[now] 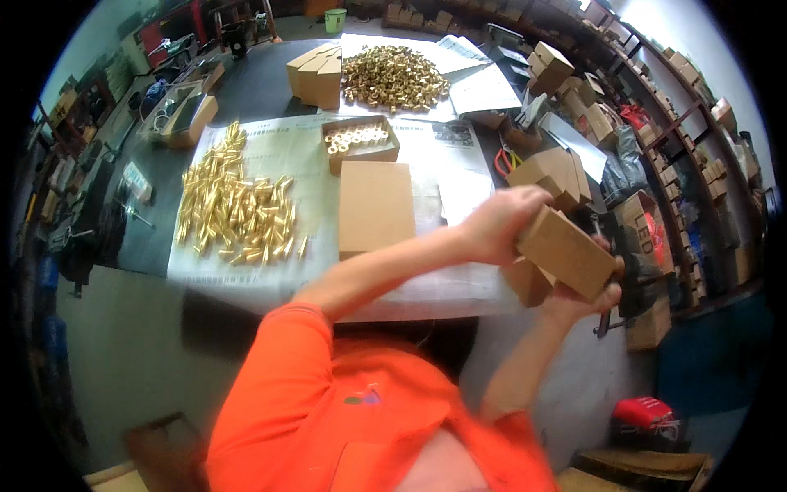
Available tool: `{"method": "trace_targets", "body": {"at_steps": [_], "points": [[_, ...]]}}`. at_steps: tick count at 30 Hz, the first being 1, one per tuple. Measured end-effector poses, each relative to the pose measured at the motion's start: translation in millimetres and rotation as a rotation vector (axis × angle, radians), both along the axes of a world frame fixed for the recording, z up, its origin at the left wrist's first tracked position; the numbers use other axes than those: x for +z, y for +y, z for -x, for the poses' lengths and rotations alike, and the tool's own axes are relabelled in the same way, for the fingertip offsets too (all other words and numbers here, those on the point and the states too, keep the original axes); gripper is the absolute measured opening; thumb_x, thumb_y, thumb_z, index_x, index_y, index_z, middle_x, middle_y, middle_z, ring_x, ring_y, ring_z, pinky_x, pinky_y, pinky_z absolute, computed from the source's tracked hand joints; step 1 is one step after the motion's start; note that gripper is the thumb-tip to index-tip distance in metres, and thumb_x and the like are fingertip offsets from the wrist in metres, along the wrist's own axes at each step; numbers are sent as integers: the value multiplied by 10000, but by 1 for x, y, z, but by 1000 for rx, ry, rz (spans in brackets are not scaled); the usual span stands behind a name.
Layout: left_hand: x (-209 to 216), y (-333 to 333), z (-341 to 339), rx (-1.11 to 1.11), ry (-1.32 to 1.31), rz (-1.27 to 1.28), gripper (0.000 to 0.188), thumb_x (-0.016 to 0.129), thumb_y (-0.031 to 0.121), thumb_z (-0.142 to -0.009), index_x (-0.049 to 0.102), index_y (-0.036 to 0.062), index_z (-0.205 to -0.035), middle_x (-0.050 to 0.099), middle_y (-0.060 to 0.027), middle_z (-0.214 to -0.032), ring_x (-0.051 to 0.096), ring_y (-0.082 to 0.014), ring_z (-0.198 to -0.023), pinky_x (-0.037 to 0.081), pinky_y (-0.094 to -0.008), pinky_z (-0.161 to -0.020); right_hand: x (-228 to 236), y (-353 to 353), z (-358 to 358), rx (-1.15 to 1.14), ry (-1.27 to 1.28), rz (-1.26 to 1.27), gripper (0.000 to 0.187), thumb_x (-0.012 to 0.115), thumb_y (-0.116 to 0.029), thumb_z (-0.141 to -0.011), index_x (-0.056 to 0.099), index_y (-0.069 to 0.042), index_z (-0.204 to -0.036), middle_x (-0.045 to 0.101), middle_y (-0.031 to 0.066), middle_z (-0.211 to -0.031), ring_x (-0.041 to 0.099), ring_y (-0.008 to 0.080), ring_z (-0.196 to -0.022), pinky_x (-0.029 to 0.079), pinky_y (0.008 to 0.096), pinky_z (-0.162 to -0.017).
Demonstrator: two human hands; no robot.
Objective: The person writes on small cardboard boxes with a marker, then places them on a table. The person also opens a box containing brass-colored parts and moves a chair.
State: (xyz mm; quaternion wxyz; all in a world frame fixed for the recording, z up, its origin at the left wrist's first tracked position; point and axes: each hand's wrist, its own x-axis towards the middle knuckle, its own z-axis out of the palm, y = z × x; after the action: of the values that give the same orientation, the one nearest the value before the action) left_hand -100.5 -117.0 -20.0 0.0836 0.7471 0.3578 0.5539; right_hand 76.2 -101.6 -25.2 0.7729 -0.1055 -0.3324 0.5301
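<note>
Off the table's right side, I hold a small brown cardboard box (567, 251) tilted in the air. My left hand (506, 223) grips its upper left end, the fingers partly hidden behind it. From below, my right hand (580, 302) is closed round the box's lower right side. A brown cardboard piece (526, 280) angles down beneath the box; I cannot tell if it is a flap. On the table, a closed cardboard box (376, 205) stands nearest my left forearm. Behind it, a shallow open box (366, 156) holds several short brass cylindrical parts.
Slim pointed brass pieces (238, 205) lie heaped on the paper-covered table (311, 152) at left. A pile of short brass parts (393, 78) sits at the back, beside an upright cardboard box (316, 75). Shelves (664, 107) and cartons crowd the right side.
</note>
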Motion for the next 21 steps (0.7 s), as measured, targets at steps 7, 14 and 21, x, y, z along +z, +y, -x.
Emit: {"method": "trace_targets", "body": {"at_steps": [7,14,21], "points": [[18,-72,98,386,99,68,591,737,41,-561,512,56,-1108,605,-144,-1080,606,-309,-997,489,-361,-833,-12,2,105,428,78,-32,301,509,-384,-772,538,-141,-948,583,159,-1034,524,285,-1041,399,444,-943],[-21,-106,159,570,105,0,582,774,103,-578,500,45,-1088,592,-156,-1105,583,-328,-1050,469,-375,-887,-52,15,197,727,179,-246,244,500,-314,-782,482,-85,-867,622,208,-857,536,334,-901,387,455,-892],[-41,-120,159,577,182,-79,476,716,94,-677,483,22,-1086,558,-165,-1161,512,-366,-1152,464,-411,-918,-67,2,195,643,49,-280,329,566,-390,-812,436,-87,-815,618,160,-766,519,291,-840,367,433,-882]]}}
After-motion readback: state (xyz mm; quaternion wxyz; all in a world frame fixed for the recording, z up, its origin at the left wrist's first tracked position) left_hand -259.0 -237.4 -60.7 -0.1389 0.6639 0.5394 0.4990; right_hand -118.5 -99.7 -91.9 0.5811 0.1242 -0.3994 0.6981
